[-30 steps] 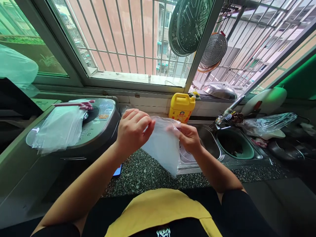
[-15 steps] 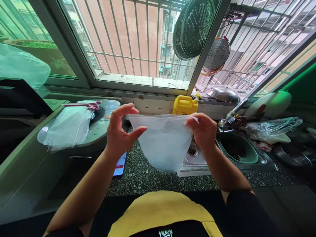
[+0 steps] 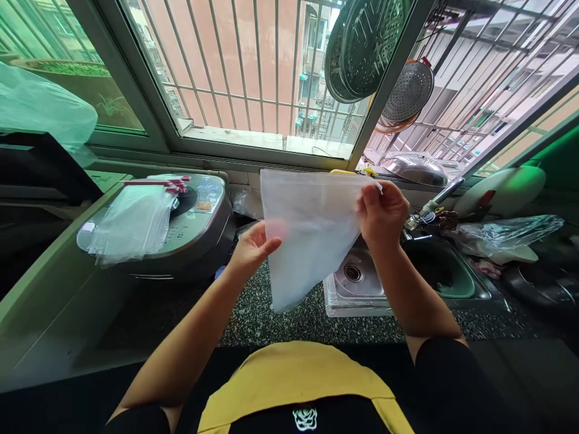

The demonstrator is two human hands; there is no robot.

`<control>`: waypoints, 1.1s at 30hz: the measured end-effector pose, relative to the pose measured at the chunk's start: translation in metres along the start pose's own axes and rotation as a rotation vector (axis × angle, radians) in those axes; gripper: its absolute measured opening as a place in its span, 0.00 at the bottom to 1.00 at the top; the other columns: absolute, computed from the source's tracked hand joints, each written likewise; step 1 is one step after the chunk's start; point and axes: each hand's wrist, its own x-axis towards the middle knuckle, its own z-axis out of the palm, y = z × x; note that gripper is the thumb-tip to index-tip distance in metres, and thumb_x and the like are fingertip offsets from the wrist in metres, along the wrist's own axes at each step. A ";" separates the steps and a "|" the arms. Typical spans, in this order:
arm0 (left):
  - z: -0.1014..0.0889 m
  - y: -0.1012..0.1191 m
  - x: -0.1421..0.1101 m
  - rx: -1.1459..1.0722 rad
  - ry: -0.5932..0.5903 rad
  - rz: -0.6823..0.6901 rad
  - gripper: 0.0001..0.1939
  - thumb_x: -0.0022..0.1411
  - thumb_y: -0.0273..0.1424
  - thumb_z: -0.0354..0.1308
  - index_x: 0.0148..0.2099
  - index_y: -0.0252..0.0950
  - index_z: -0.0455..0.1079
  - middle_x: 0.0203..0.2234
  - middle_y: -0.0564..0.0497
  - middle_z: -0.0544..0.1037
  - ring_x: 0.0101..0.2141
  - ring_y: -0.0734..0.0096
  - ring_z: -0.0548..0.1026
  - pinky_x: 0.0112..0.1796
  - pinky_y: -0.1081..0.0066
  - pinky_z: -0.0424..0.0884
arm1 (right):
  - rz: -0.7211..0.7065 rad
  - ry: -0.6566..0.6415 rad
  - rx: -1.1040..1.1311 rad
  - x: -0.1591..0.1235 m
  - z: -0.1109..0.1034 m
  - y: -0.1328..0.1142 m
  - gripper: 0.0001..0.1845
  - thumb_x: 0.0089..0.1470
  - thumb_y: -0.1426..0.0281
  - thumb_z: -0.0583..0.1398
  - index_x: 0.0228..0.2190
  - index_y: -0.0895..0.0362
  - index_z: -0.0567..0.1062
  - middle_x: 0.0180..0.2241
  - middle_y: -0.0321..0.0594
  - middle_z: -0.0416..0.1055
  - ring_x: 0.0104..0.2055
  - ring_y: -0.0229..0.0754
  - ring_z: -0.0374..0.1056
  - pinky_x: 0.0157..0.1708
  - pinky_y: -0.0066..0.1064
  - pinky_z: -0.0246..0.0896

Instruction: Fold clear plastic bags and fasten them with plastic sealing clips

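Note:
A frosted, see-through plastic bag [image 3: 312,235] hangs spread out in front of me above the counter. My right hand [image 3: 384,211] pinches its upper right corner between thumb and fingers. Lower down, my left hand [image 3: 257,247] has the bag's left side between the thumb in front and the fingers behind, which show faintly through the plastic. To the left, a stack of similar clear bags [image 3: 131,223] with dark pink strips [image 3: 158,182] along the top lies on the lid of a rice cooker [image 3: 210,193].
Behind my right forearm is a steel sink [image 3: 362,271] with a green basin [image 3: 456,277] beside it. Speckled stone counter [image 3: 253,319] runs along the front. A barred window stands behind, with a hanging colander [image 3: 409,90]. A dark pan [image 3: 538,283] sits far right.
My left hand has moved from beside the bag's top left corner down onto its left side. The bag has risen and its top left corner now stands up. My right hand keeps its corner.

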 end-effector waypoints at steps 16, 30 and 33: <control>-0.006 -0.094 -0.090 0.149 0.023 -0.499 0.24 0.44 0.54 0.63 0.25 0.36 0.73 0.21 0.49 0.77 0.26 0.66 0.72 0.32 0.67 0.69 | -0.068 0.064 -0.268 0.005 -0.006 0.031 0.20 0.55 0.47 0.52 0.29 0.51 0.67 0.20 0.32 0.58 0.18 0.31 0.56 0.16 0.29 0.51; -0.014 -0.038 -0.016 0.042 -0.072 0.031 0.41 0.46 0.57 0.59 0.57 0.42 0.59 0.40 0.44 0.74 0.40 0.62 0.74 0.39 0.65 0.69 | -0.052 -0.203 -0.249 -0.005 -0.001 -0.028 0.13 0.53 0.55 0.60 0.29 0.51 0.71 0.19 0.30 0.61 0.18 0.31 0.57 0.17 0.28 0.53; -0.011 0.011 0.012 0.222 0.092 0.337 0.35 0.52 0.52 0.58 0.59 0.45 0.57 0.47 0.45 0.72 0.46 0.63 0.71 0.46 0.63 0.67 | -0.051 -0.280 -0.287 -0.004 0.003 -0.035 0.13 0.52 0.56 0.60 0.27 0.52 0.73 0.19 0.31 0.62 0.19 0.30 0.56 0.17 0.27 0.52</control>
